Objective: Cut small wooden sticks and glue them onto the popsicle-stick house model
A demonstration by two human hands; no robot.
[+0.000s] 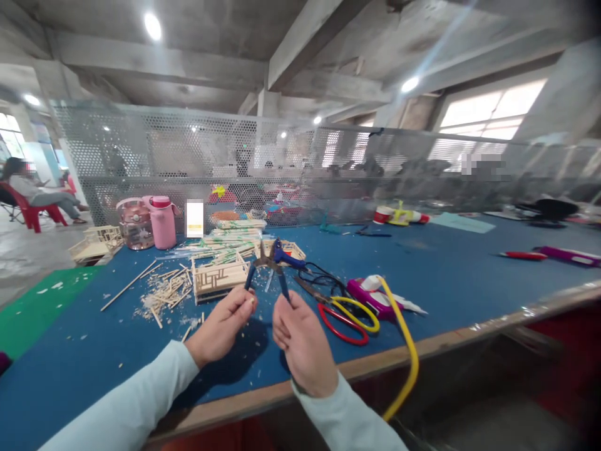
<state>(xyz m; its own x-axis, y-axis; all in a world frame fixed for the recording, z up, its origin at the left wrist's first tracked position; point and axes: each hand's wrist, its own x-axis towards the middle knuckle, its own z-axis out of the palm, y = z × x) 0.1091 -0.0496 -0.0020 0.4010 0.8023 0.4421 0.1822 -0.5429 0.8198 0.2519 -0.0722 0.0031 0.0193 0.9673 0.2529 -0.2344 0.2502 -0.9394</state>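
A pair of pliers (267, 259) with dark blue handles is held up over the table, jaws pointing away and handles spread. My left hand (224, 327) is closed around the left handle. Around the right handle are wrapped the fingers of my right hand (303, 341). Just beyond the pliers lies a blue glue gun (287, 255) with a dark cord, partly hidden. To the left stands a small model built of wooden sticks (220, 282), beside a heap of short cut sticks (169, 288).
Scissors (342, 322) with red and yellow handles lie right of my hands, near a purple box (370, 297) and a yellow hose (409, 351) over the edge. Bundled sticks (230, 241) and a pink flask (162, 222) stand before a mesh partition (188, 144). A person sits far left.
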